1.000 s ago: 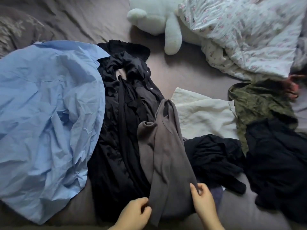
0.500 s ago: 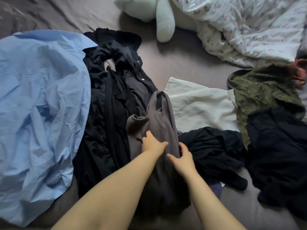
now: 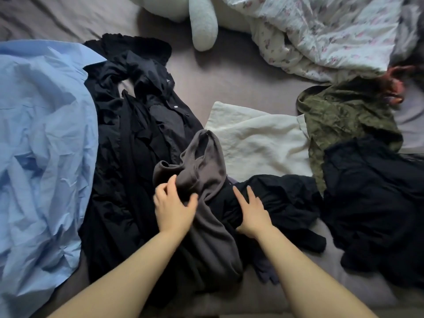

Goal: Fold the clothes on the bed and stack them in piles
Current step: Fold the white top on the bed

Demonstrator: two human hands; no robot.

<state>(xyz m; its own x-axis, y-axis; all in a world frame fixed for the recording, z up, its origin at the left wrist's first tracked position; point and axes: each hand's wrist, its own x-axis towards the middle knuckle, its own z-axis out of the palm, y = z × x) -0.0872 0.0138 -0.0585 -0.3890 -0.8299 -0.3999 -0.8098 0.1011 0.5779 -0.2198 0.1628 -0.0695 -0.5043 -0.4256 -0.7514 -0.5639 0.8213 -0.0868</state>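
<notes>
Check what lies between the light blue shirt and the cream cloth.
In the head view, between the crumpled light blue shirt and the flat cream cloth lie a black buttoned garment and the grey knit top.

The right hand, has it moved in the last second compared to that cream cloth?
Yes. The right hand has moved up the bed toward the cream cloth, off the grey top and onto the black garment.
</notes>
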